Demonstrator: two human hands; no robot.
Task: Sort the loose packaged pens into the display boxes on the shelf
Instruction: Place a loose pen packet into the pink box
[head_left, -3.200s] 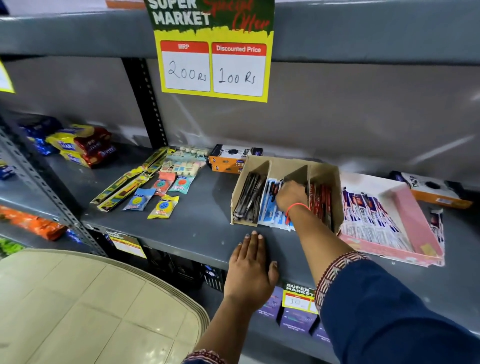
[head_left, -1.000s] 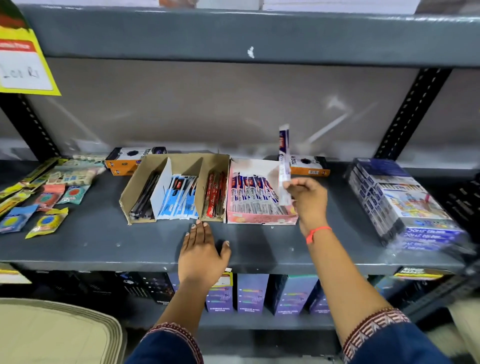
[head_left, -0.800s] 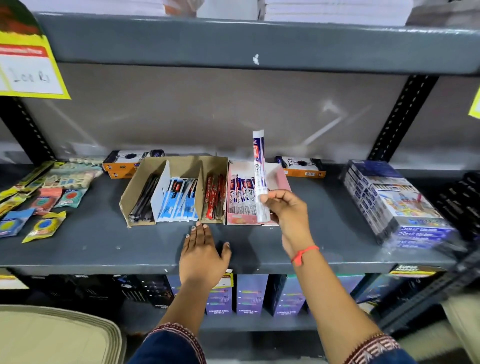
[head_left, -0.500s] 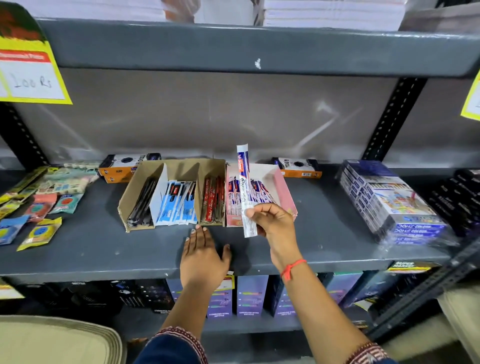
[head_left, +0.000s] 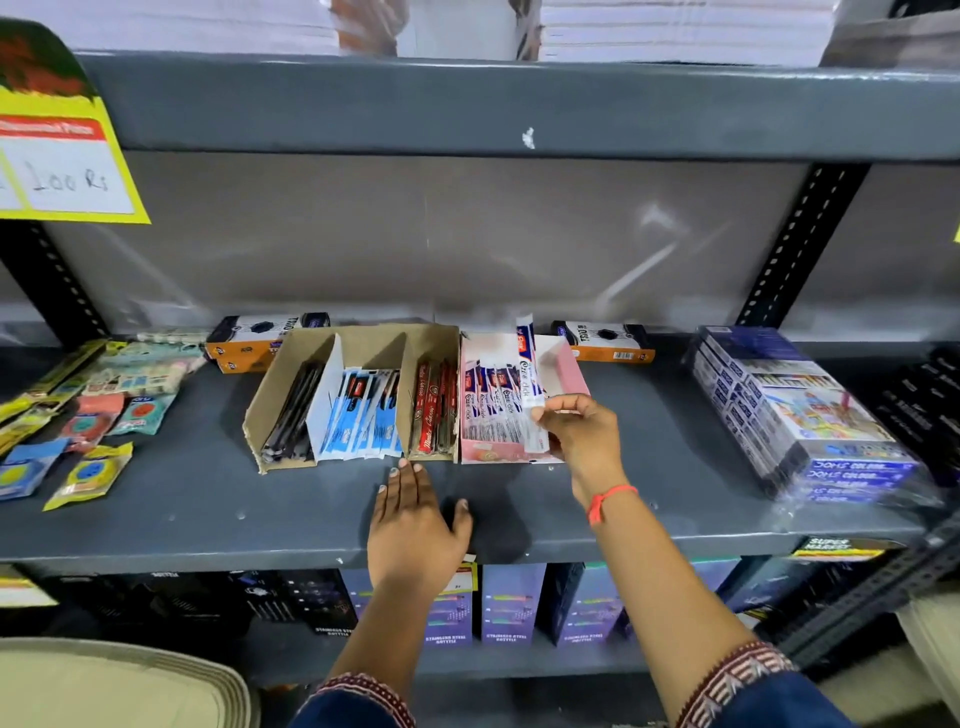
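My right hand (head_left: 579, 434) pinches the lower end of a white, blue and red packaged pen (head_left: 529, 371), which stands tilted over the pink display box (head_left: 563, 374) among several matching pens (head_left: 488, 400). To the left stands a brown cardboard box (head_left: 270, 395) with three compartments: black pens (head_left: 293, 410), blue-white packaged pens (head_left: 363, 410) and red pens (head_left: 434, 410). My left hand (head_left: 415, 525) lies flat, palm down, on the grey shelf (head_left: 208, 499) in front of the boxes, holding nothing.
Small coloured packets (head_left: 88, 473) and yellow strips lie at the left. Two orange-black boxes (head_left: 260, 340) (head_left: 605, 340) stand at the back. A wrapped stack of colour sets (head_left: 789, 410) sits at the right. A price sign (head_left: 57, 161) hangs top left. Purple boxes (head_left: 511, 603) fill the lower shelf.
My right hand has carried the packaged pen leftward from the shelf's right side and lowered it over the pink box. My left hand has stayed flat on the shelf.
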